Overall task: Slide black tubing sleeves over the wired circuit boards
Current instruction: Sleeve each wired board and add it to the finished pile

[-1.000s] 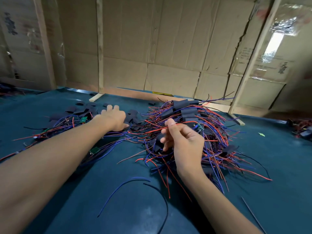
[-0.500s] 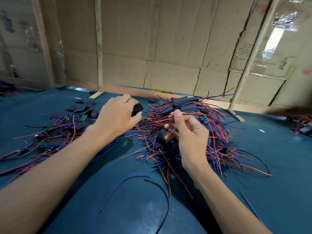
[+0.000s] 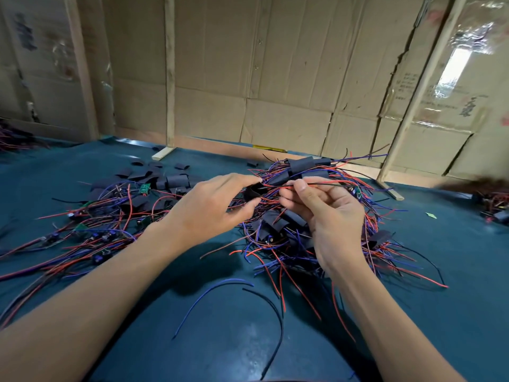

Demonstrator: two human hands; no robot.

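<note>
My left hand point(image 3: 212, 205) pinches a short black tubing sleeve point(image 3: 252, 192) between thumb and forefinger, its open end facing right. My right hand point(image 3: 327, 213) pinches a bundle of red and black wires point(image 3: 325, 183) that point left at the sleeve's mouth. The board on those wires is hidden behind my right hand. Beneath both hands lies a tangled pile of sleeved wired boards point(image 3: 311, 221). Left of it are bare wired circuit boards point(image 3: 91, 227) and loose black sleeves point(image 3: 165, 177).
The teal table point(image 3: 454, 257) carries loose blue and black wires point(image 3: 228, 296) near the front. Cardboard walls with wooden posts point(image 3: 170, 78) stand close behind. More wire bundles lie at the far right edge point(image 3: 493, 205) and the far left edge point(image 3: 11, 139).
My left hand has lifted a black sleeve from the left pile and carried it right, up to the wire ends that my right hand holds. My right hand stayed above the tangled pile.
</note>
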